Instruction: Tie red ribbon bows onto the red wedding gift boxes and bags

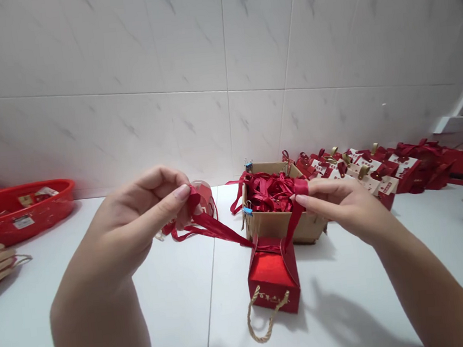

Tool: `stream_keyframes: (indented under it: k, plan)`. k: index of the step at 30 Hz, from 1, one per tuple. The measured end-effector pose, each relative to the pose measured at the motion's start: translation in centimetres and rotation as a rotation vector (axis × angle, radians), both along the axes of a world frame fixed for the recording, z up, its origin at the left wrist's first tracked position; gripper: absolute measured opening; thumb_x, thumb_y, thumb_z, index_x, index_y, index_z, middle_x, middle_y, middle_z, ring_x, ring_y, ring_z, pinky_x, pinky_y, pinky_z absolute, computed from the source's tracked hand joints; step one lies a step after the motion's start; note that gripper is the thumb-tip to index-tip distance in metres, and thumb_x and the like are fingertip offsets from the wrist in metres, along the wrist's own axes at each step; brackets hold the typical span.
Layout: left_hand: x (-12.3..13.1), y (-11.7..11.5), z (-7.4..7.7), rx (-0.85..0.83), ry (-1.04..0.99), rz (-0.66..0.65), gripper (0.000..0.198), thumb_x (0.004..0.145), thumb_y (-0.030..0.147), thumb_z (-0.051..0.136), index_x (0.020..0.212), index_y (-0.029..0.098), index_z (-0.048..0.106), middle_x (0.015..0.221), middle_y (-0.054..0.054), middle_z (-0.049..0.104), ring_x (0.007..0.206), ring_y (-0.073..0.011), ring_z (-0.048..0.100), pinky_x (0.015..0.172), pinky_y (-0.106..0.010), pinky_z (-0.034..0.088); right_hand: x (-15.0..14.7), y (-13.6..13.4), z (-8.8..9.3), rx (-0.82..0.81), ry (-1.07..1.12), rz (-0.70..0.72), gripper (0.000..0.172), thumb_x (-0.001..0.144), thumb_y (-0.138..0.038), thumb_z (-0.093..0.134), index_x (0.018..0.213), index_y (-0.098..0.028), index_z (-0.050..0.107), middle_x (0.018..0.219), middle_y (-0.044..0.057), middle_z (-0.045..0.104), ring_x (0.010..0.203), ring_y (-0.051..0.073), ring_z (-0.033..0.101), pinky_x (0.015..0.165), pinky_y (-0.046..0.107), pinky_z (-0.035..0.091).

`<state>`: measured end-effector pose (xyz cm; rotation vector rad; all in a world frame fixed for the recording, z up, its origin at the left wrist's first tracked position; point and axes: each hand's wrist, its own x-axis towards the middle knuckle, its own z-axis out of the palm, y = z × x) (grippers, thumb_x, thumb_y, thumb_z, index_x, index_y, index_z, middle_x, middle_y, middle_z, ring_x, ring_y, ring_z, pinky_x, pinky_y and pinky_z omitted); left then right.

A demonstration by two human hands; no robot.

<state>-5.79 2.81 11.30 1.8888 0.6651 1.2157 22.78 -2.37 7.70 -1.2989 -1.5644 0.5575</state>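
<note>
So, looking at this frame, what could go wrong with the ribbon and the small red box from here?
The left hand and right hand both hold the ribbon, so neither steadies the red box; an uneven pull might drag or tip it. The right-hand strand passes in front of the carton of loose ribbons and could snag there. With only fingertips pinching it, the ribbon might also slip free.

A grey-veined, white-tiled wall (186,47) stands behind a white tabletop (178,304).
</note>
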Motion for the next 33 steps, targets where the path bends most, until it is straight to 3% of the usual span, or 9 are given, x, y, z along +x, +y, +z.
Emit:
stream_keyframes:
  k: [3,6,9,14,18,21,23,28,33]
  plan:
    - [0.2,0.0,0.1,-0.038,-0.073,0.040,0.004,0.082,0.022,0.064,0.085,0.020,0.063,0.072,0.000,0.065,0.063,-0.0114,0.060,0.052,-0.021,0.049,-0.8,0.0,2.1,0.033,-0.104,-0.006,0.035,0.079,-0.043,0.064,0.057,-0.017,0.056,0.059,-0.001,0.044,0.054,0.009,0.039,0.046,0.024,0.029]
    - [0.7,0.3,0.0,-0.057,-0.101,0.088,0.013,0.076,0.019,0.069,0.089,0.021,0.068,0.078,-0.001,0.069,0.069,-0.0136,0.065,0.057,-0.021,0.054,-1.1,0.3,3.0,0.067,-0.163,0.001,0.030,0.079,-0.044,0.063,0.064,-0.018,0.062,0.058,0.000,0.048,0.053,0.010,0.041,0.044,0.025,0.029]
    - [1.3,0.4,-0.3,-0.007,-0.094,0.155,0.016,0.072,0.016,0.071,0.088,0.021,0.070,0.083,-0.001,0.070,0.074,-0.0143,0.067,0.065,-0.023,0.057,-0.6,0.8,2.9,0.118,-0.178,-0.015,0.027,0.079,-0.043,0.065,0.068,-0.018,0.064,0.058,0.000,0.050,0.051,0.011,0.042,0.042,0.025,0.028]
    - [2.9,0.3,0.2,0.084,-0.042,0.313,0.013,0.074,0.019,0.069,0.087,0.018,0.070,0.076,-0.002,0.070,0.068,-0.0140,0.067,0.060,-0.024,0.058,0.3,1.0,2.1,0.109,-0.150,-0.097,0.028,0.080,-0.041,0.064,0.062,-0.020,0.062,0.053,-0.002,0.045,0.047,0.009,0.039,0.039,0.024,0.026]
    - [4.6,1.0,0.5,0.227,-0.108,0.401,0.008,0.071,0.018,0.072,0.078,0.017,0.069,0.076,-0.002,0.071,0.073,-0.0153,0.068,0.061,-0.021,0.058,-0.3,1.1,1.9,0.188,-0.041,-0.058,0.019,0.078,-0.034,0.067,0.066,-0.021,0.067,0.059,0.000,0.057,0.054,0.012,0.053,0.044,0.023,0.041]
    - [5.9,1.6,0.1,0.273,-0.178,0.399,0.006,0.071,0.015,0.072,0.068,0.018,0.068,0.069,-0.001,0.070,0.074,-0.0179,0.070,0.061,-0.023,0.060,-1.2,1.7,1.8,0.242,0.064,0.040,0.007,0.078,-0.026,0.068,0.077,-0.021,0.073,0.074,0.001,0.069,0.067,0.014,0.065,0.056,0.023,0.053]
    - [6.8,1.8,-0.5,0.284,-0.225,0.403,0.006,0.072,0.015,0.072,0.068,0.019,0.069,0.067,-0.001,0.071,0.074,-0.0183,0.071,0.063,-0.024,0.060,-1.7,2.3,1.5,0.292,0.170,0.075,0.009,0.078,-0.022,0.068,0.084,-0.022,0.074,0.081,0.001,0.073,0.073,0.015,0.068,0.063,0.023,0.057]
    - [8.7,1.8,-1.2,0.357,-0.335,0.427,0.011,0.074,0.016,0.072,0.083,0.021,0.074,0.082,-0.002,0.075,0.077,-0.0154,0.072,0.069,-0.023,0.061,-2.6,3.9,0.2,0.343,0.377,0.085,0.011,0.079,-0.025,0.069,0.088,-0.024,0.075,0.083,0.002,0.074,0.074,0.015,0.070,0.066,0.024,0.060]
    - [9.3,1.9,-1.5,0.341,-0.408,0.319,0.009,0.076,0.014,0.070,0.083,0.019,0.072,0.084,-0.002,0.075,0.079,-0.0158,0.072,0.073,-0.025,0.061,-3.3,4.5,-0.4,0.410,0.492,0.031,0.012,0.076,-0.025,0.072,0.088,-0.023,0.074,0.083,0.001,0.074,0.073,0.015,0.070,0.067,0.026,0.060]
